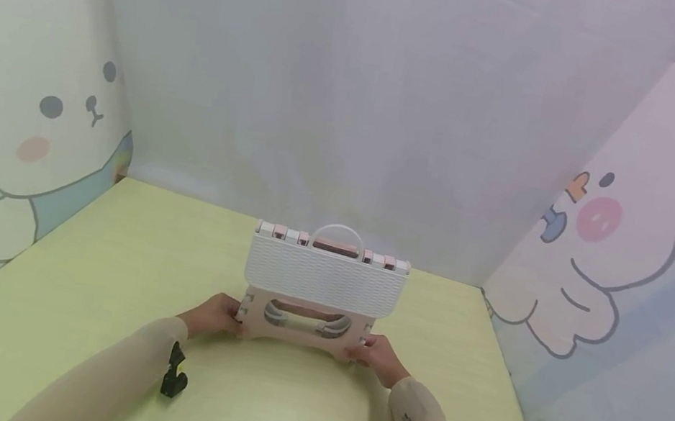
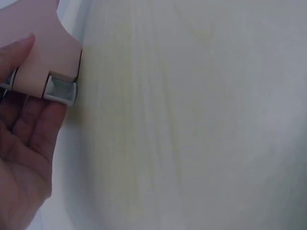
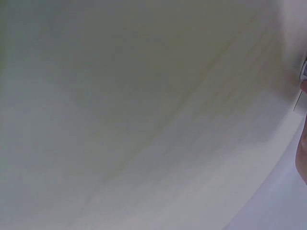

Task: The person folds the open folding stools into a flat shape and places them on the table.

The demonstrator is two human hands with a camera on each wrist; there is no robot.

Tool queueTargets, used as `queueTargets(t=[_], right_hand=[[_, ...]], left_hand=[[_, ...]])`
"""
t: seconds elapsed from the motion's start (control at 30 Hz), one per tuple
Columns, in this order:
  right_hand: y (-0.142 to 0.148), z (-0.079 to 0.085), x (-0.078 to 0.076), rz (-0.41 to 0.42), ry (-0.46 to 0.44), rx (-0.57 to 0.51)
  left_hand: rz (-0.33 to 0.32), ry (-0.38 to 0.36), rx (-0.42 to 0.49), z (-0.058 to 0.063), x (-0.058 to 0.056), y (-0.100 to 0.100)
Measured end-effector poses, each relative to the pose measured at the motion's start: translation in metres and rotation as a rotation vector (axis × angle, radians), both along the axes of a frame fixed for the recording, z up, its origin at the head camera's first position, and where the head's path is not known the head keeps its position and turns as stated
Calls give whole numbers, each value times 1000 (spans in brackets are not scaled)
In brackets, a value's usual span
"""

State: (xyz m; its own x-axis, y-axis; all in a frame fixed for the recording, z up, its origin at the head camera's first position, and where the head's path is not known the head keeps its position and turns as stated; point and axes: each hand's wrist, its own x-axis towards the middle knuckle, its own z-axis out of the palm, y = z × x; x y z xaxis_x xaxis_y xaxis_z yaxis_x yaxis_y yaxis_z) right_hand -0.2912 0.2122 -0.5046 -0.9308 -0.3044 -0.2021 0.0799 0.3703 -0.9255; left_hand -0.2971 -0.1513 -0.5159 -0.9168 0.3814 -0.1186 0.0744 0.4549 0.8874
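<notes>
Beige sleeves [image 1: 110, 373] foremost, left hand [image 1: 213, 316] and right hand [image 1: 383, 361] fingers grasp the folding stool [image 1: 324, 277], probably unfolding it; next calls for even pulling.

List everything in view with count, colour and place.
Folding stool: 1, pink and white, between the hands
Arched handle: 1, white, atop the stool
Table: 1, pale yellow, below the stool
Backdrop: 1, pale, around the table
Cartoon rabbit: 1, mostly white, left wall
Cartoon bird: 1, mostly white, right wall
Wrist pieces: 2, black, at the cuffs
Sleeves: 2, beige, on the forearms
Left hand: 1, bare, gripping the stool's lower left corner
Right hand: 1, bare, gripping its lower right corner
</notes>
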Motion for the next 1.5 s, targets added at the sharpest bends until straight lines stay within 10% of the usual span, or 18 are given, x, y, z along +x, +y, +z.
queueTargets(t=[1.5], right_hand=[[-1,1,1,0,0,-5]], left_hand=[[-10,-6,-29,4,1,0]])
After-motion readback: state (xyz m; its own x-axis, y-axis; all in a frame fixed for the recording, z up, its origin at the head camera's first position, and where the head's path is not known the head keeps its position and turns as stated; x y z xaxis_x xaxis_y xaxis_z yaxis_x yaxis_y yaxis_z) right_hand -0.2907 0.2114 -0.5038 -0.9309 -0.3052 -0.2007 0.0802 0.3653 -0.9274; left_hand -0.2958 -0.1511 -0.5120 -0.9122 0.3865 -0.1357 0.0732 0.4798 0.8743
